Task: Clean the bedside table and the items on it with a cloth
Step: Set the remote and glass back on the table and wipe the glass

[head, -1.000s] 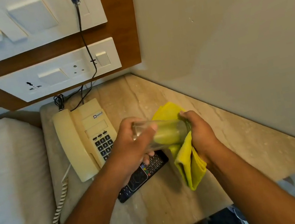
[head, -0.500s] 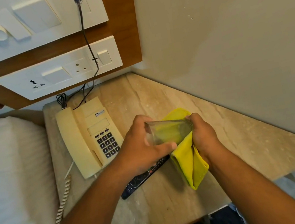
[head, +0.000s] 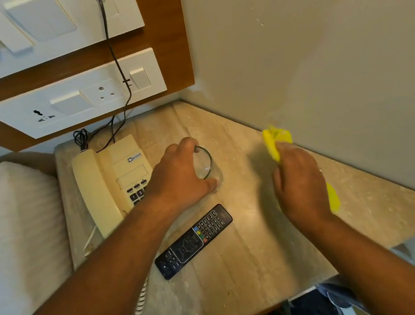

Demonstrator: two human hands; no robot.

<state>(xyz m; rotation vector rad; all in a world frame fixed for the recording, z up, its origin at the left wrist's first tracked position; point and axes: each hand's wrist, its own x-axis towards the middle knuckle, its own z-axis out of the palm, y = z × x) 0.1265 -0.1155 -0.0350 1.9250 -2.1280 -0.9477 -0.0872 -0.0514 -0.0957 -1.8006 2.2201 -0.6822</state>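
Two hands were over the bedside table (head: 273, 264). Your left hand (head: 177, 181) gripped the clear glass (head: 209, 166) from above, fingers curled round its rim, thumb against its near side; the glass stood upright on the marble top, just right of the cream telephone (head: 107, 182), whose keypad was partly hidden under your wrist. Your right hand (head: 299, 181) held the yellow cloth (head: 276, 140) bunched in curled fingers, one end sticking out past the fingertips toward the wall, another bit showing below the outer edge of the palm; whether the cloth touched the tabletop could not be told, it was motion-blurred. Glass and cloth were well apart, bare marble between your hands. Black remote (head: 194, 240) lay flat on the table near your left forearm, below the glass, angled, touching neither hand. Phone's coiled cord ran under your left forearm. Beyond your left hand, a black cable (head: 119, 70) ran up from the phone across the white socket panel (head: 75, 97).
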